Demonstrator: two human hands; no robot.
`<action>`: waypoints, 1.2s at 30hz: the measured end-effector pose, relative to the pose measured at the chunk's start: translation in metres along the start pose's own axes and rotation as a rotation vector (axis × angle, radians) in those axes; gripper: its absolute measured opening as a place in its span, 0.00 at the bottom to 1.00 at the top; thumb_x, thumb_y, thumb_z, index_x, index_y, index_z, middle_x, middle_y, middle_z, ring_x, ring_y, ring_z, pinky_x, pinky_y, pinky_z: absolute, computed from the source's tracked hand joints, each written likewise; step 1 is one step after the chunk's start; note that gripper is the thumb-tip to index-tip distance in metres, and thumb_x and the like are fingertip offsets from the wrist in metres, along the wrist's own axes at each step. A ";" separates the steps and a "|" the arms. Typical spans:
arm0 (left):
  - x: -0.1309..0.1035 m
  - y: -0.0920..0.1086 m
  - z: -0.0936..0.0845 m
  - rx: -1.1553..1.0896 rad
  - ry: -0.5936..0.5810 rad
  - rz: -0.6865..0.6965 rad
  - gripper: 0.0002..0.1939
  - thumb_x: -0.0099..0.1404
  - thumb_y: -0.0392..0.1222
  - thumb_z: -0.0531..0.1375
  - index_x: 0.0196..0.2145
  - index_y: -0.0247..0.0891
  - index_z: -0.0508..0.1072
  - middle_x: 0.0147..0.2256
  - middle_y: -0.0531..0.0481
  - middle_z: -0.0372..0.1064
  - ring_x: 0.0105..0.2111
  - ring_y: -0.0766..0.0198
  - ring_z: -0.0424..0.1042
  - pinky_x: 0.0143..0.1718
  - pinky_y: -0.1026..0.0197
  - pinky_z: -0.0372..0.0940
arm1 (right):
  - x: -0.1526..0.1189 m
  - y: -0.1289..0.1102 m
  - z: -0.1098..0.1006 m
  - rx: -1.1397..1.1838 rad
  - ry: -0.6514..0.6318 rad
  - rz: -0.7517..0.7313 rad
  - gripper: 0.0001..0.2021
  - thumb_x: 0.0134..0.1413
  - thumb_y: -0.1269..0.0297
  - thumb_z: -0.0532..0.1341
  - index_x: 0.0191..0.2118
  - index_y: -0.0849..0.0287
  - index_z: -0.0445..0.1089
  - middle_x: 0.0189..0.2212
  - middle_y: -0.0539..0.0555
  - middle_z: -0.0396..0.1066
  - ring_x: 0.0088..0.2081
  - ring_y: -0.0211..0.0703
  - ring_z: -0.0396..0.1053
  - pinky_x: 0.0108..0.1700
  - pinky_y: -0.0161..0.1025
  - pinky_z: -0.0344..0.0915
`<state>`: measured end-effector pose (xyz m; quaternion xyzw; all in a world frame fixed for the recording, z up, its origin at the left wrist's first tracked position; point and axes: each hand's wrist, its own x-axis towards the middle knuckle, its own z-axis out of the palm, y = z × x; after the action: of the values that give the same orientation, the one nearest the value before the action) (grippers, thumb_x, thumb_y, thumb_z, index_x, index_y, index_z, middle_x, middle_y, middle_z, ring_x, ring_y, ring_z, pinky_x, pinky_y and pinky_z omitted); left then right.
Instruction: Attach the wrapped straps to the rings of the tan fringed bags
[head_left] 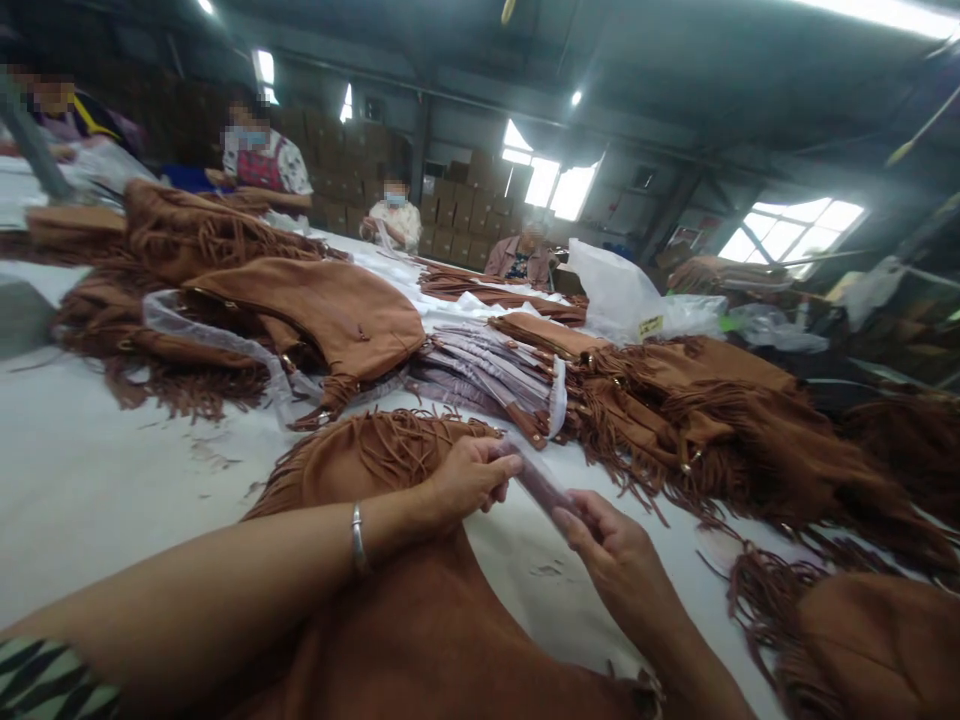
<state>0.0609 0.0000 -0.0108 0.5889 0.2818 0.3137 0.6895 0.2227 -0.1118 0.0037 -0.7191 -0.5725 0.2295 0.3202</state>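
Between my two hands stretches a brown strap (pixel 541 484) wrapped in thin, whitish see-through plastic. My left hand (pixel 466 478), with a silver bracelet on its wrist, pinches the strap's far end. Closed round the nearer part of the strap is my right hand (pixel 613 538). Beneath my left forearm lies a brown fringed bag (pixel 405 630), partly hidden by the arm; its fringe spreads over the upper part. Just beyond my hands sits a pile of plastic-wrapped straps (pixel 487 370) with brown ends.
Another brown bag (pixel 322 310) lies at left, in front of more fringed bags (pixel 187 225). Heaped fringed bags (pixel 697 400) cover the right side of the white table (pixel 97 460). Several people work across the table. Stacked cartons (pixel 457 210) stand behind them.
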 end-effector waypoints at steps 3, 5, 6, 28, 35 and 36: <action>0.004 -0.003 -0.003 -0.052 0.043 0.024 0.21 0.52 0.58 0.58 0.26 0.34 0.64 0.15 0.59 0.58 0.11 0.77 0.51 0.13 0.71 0.46 | -0.001 0.017 -0.007 -0.131 -0.135 0.051 0.15 0.54 0.51 0.54 0.26 0.58 0.63 0.19 0.47 0.60 0.23 0.38 0.58 0.26 0.34 0.53; 0.007 -0.003 -0.006 -0.069 0.041 0.027 0.21 0.53 0.58 0.58 0.25 0.35 0.63 0.15 0.58 0.59 0.11 0.77 0.52 0.13 0.71 0.45 | -0.002 0.023 -0.006 -0.097 -0.201 0.048 0.16 0.56 0.52 0.52 0.23 0.57 0.59 0.17 0.45 0.57 0.21 0.37 0.56 0.25 0.33 0.52; 0.007 -0.004 -0.007 -0.074 0.027 0.025 0.22 0.53 0.59 0.58 0.25 0.35 0.62 0.15 0.57 0.60 0.11 0.77 0.53 0.12 0.71 0.45 | -0.002 0.023 -0.004 -0.063 -0.221 0.034 0.16 0.57 0.52 0.50 0.23 0.57 0.58 0.17 0.45 0.55 0.21 0.37 0.55 0.25 0.33 0.52; 0.001 0.000 -0.007 -0.547 -0.098 0.079 0.22 0.57 0.56 0.60 0.34 0.29 0.72 0.30 0.40 0.73 0.31 0.58 0.72 0.37 0.57 0.65 | -0.010 0.008 0.009 0.178 -0.321 0.015 0.20 0.56 0.45 0.51 0.25 0.58 0.61 0.17 0.44 0.51 0.19 0.34 0.50 0.22 0.32 0.47; -0.011 -0.010 0.012 -0.549 -0.303 -0.056 0.21 0.53 0.55 0.63 0.27 0.29 0.72 0.39 0.36 0.72 0.35 0.60 0.71 0.41 0.58 0.63 | -0.010 0.009 0.018 0.222 -0.362 0.049 0.20 0.55 0.44 0.52 0.27 0.58 0.63 0.16 0.44 0.52 0.19 0.34 0.49 0.21 0.32 0.47; -0.011 -0.009 0.012 -0.561 -0.308 -0.087 0.21 0.53 0.55 0.64 0.26 0.30 0.71 0.39 0.36 0.72 0.34 0.60 0.71 0.40 0.58 0.63 | -0.010 0.008 0.017 0.229 -0.378 0.066 0.21 0.55 0.44 0.52 0.26 0.58 0.63 0.16 0.44 0.52 0.19 0.34 0.49 0.21 0.32 0.47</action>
<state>0.0634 -0.0170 -0.0180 0.4040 0.1015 0.2567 0.8721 0.2142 -0.1197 -0.0141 -0.6406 -0.5685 0.4341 0.2792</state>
